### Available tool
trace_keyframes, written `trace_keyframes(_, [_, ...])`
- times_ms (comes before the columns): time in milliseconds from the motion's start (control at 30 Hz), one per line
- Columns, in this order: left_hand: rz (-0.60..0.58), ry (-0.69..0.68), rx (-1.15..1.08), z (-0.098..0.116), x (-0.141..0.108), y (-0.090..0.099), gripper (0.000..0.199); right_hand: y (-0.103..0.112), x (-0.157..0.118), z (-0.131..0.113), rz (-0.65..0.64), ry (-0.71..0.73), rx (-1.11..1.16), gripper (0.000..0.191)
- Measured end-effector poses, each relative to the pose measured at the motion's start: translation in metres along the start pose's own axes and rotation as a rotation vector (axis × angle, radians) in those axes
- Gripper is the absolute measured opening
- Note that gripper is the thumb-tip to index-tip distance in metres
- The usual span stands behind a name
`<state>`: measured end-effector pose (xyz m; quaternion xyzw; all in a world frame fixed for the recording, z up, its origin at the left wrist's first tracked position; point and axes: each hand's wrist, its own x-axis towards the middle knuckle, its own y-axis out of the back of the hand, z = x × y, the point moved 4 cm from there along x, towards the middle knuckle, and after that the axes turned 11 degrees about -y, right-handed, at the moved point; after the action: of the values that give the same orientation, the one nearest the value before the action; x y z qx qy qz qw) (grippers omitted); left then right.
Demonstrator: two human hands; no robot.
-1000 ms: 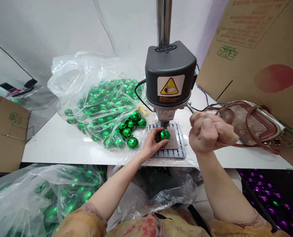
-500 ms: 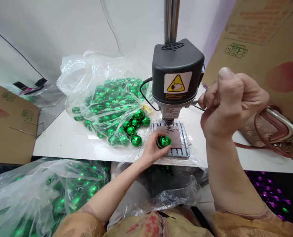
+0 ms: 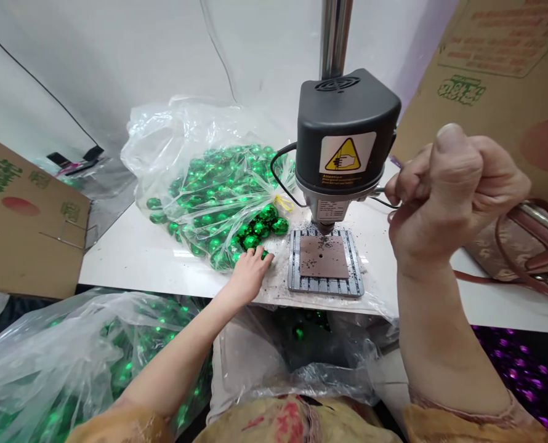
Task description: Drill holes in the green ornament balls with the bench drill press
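Observation:
My left hand [image 3: 249,275] reaches to the pile's front edge, its fingers curled over a shiny green ball [image 3: 265,254] that is mostly hidden beneath them. More green faceted balls [image 3: 252,241] spill from a clear plastic bag [image 3: 163,132] tied with yellow. Raised at the right, my right hand [image 3: 456,191] is closed in a fist around the lever [image 3: 379,190] of a black bench drill [image 3: 348,117]. Below the drill's chuck [image 3: 326,227], a brown board [image 3: 322,264] with a small hole lies on the slotted metal base [image 3: 297,284]; dark shavings are scattered over it.
Below the table's front edge, a green ball [image 3: 298,332] shows in a dark, plastic-lined space. Another bag of green balls [image 3: 61,357] is at lower left. Cardboard boxes [image 3: 29,209] flank the table. A handbag [image 3: 518,243] stands right; purple balls [image 3: 514,363] lie below it.
My left hand has left the base and moved left to the loose balls. The ball it held over the board is gone from there. My right hand stays on the lever; the view shifted slightly.

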<state>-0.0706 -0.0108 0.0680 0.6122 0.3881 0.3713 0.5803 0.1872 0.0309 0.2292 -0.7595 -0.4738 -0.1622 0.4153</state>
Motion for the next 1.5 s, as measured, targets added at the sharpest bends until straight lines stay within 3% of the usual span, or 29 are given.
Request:
trace_keyframes(100, [0.043,-0.043,-0.118,-0.006,0.009,0.003,0.039,-0.001,-0.001,-0.001,-0.007,-0.007,-0.010,0.040])
trace_keyframes(167, [0.104,-0.078,-0.205,-0.001,0.015,0.005,0.041,-0.001,-0.001,-0.001,0.000,-0.005,-0.001,0.040])
trace_keyframes(233, [0.085,-0.089,-0.191,0.009,0.022,0.002,0.038,-0.001,-0.001,-0.001,0.005,-0.003,0.026,0.040])
trace_keyframes(300, [0.051,-0.062,-0.118,0.017,0.028,-0.001,0.027,-0.001,-0.001,0.000,0.005,-0.004,0.037,0.041])
trace_keyframes(400, [0.114,0.060,-0.037,0.016,0.035,-0.001,0.017,0.000,0.000,0.001,-0.021,-0.011,0.013,0.043])
trace_keyframes(533, [0.103,0.112,0.067,0.002,0.044,-0.005,0.035,0.001,0.000,0.002,-0.019,-0.001,0.011,0.044])
trace_keyframes(667, [0.110,0.068,-0.050,-0.009,0.053,-0.013,0.042,0.002,-0.001,0.001,-0.013,-0.011,0.015,0.043])
trace_keyframes(767, [0.301,0.100,-0.377,-0.012,0.053,-0.009,0.041,0.002,-0.002,0.001,-0.016,-0.029,-0.007,0.044])
trace_keyframes(833, [0.441,0.139,-0.774,-0.010,0.052,-0.006,0.047,0.002,-0.003,0.001,-0.026,-0.040,-0.019,0.045])
trace_keyframes(933, [0.451,0.183,-1.454,0.001,0.053,-0.012,0.047,0.003,-0.003,0.001,-0.026,-0.043,-0.005,0.045])
trace_keyframes(1000, [0.425,0.238,-1.690,0.009,0.055,-0.016,0.044,0.003,-0.003,0.002,-0.025,-0.044,0.003,0.046])
trace_keyframes(1100, [0.472,0.273,-1.630,0.014,0.057,-0.021,0.046,0.004,-0.003,0.002,-0.031,-0.050,0.001,0.046])
trace_keyframes(1333, [0.535,0.070,-1.259,0.024,0.059,-0.021,0.042,0.004,-0.003,0.001,-0.062,-0.061,0.019,0.046])
trace_keyframes(1500, [0.434,-0.053,-1.256,0.029,0.058,-0.018,0.047,0.003,-0.004,0.001,-0.043,-0.068,-0.004,0.047])
